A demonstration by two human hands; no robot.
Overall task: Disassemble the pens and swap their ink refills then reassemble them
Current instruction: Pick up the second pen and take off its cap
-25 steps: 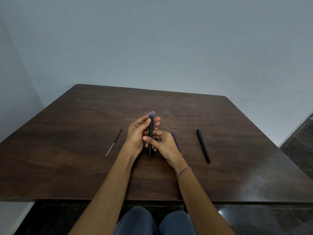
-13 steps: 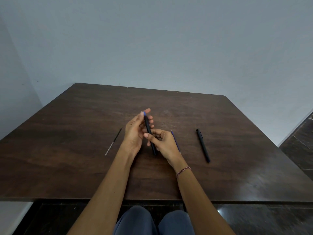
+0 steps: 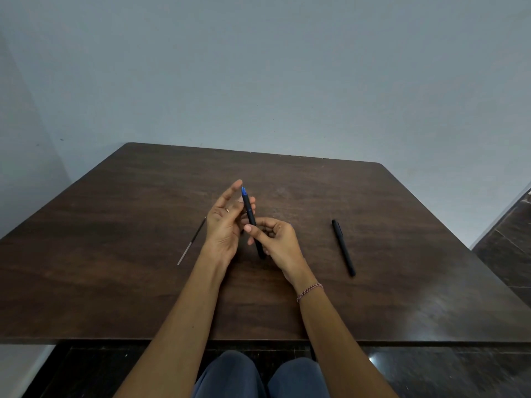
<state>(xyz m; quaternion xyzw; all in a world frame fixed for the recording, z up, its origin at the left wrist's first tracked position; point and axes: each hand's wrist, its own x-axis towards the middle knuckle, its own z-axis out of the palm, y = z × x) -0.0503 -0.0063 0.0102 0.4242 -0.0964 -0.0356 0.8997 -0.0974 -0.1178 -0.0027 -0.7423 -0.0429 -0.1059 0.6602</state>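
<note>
Far left, on worktop (image 3: pixel 115 282): loose refill (image 3: pixel 192 243), thin, lying flat, angled away and rightward. Far end just beside the left hand, untouched.

Left hand (image 3: pixel 222 225): palm turned toward the camera, fingers nearly straight and a little spread, set behind the upper part of the held pen. No pinch visible. Cannot tell whether the fingers actually touch the barrel.

Held pen (image 3: pixel 252 222): dark barrel, lifted off the worktop between both hands, tilted, blue tip (image 3: pixel 243 191) up and away, tail end down toward the body.

Right hand (image 3: pixel 277 239): thumb and curled fingers pinching the held pen at mid-barrel, apparently bearing it alone.

Far right: second pen (image 3: pixel 343 247), black, seemingly whole, flat on the worktop, well apart from both hands.

Judged step: working the front section of the held pen, to open it or to seat a refill. Cannot tell which.

Method notes:
- Close left fingertips on the front section just below the blue tip, and keep the right-hand pinch fixed on the barrel.
- Twist about the long axis only. No bending, since a thin refill is likely to kink.
- Keep low over the worktop in case a small part drops.
- Draw or push the refill straight along the barrel.
- Set parts down apart from the loose refill, to avoid mixing the two inks.
</note>
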